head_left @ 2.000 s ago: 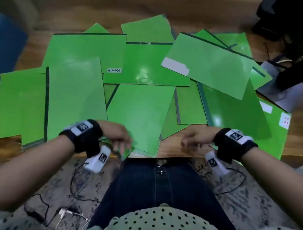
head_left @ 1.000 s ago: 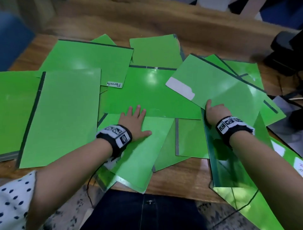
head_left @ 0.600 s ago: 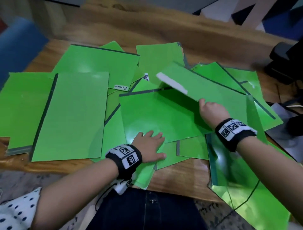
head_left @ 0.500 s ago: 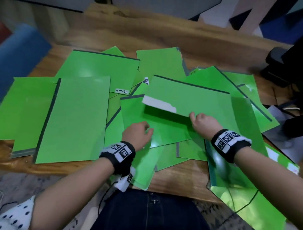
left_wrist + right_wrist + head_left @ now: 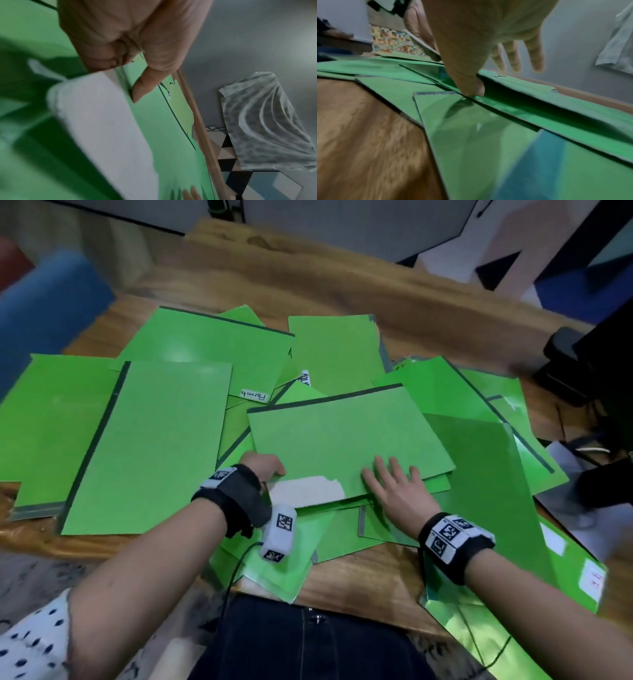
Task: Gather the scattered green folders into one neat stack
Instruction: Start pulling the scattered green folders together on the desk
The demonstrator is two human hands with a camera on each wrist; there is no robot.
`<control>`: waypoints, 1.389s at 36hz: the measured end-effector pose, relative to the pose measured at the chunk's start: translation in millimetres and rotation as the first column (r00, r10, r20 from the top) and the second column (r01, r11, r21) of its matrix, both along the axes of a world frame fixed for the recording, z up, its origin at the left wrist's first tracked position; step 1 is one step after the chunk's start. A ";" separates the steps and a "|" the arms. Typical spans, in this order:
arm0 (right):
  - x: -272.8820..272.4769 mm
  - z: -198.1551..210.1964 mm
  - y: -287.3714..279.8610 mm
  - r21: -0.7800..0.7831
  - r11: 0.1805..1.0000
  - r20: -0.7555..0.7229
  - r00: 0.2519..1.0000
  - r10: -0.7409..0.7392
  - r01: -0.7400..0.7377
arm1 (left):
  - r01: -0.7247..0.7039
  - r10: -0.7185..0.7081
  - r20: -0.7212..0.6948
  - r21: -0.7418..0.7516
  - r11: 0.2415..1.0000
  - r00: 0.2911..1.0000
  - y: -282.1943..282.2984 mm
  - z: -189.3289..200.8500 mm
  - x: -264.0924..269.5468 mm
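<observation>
Many green folders lie scattered and overlapping on a wooden table [image 5: 359, 577]. A matte folder with a torn white label [image 5: 342, 440] lies on top of the pile's middle, over at least one other folder. My left hand [image 5: 263, 467] grips its near left corner; the left wrist view shows the thumb [image 5: 147, 83] on top beside the white label [image 5: 102, 121]. My right hand [image 5: 394, 484] lies flat on its near edge, fingers straight and spread. In the right wrist view the thumb [image 5: 471, 90] touches the edge of a lower folder [image 5: 471, 128].
A large folder [image 5: 154, 446] lies at the left, one marked "Permits" [image 5: 212, 354] behind it, more at the right [image 5: 479, 474]. Two folders [image 5: 274, 570] [image 5: 565, 570] overhang the front edge. Black gear [image 5: 582, 354] stands at the right, a blue seat [image 5: 41, 313] at the left.
My right hand carried the white-labelled folder from the right onto the middle folder, let go and now lies flat on it. My left hand went from pressing to gripping its corner.
</observation>
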State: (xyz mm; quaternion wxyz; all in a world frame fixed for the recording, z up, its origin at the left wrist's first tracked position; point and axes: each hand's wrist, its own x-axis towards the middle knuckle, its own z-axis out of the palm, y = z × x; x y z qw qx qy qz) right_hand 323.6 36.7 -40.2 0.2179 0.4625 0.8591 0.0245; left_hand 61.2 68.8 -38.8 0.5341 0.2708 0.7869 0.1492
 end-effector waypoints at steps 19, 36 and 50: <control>-16.5 -20.5 20.7 -0.165 0.974 -0.025 0.987 -0.160 0.154 | -0.158 0.164 -0.150 0.049 0.986 0.975 -8.4 -5.9 6.8; 4.4 21.4 39.9 -0.010 0.832 -0.697 0.592 -0.404 0.555 | -0.008 -0.054 0.421 0.145 0.989 0.905 53.5 126.8 -6.2; 4.5 159.6 87.9 0.393 0.693 -0.590 0.744 -0.314 0.604 | 0.583 -0.535 -0.526 -0.087 0.808 0.662 55.9 35.5 -35.9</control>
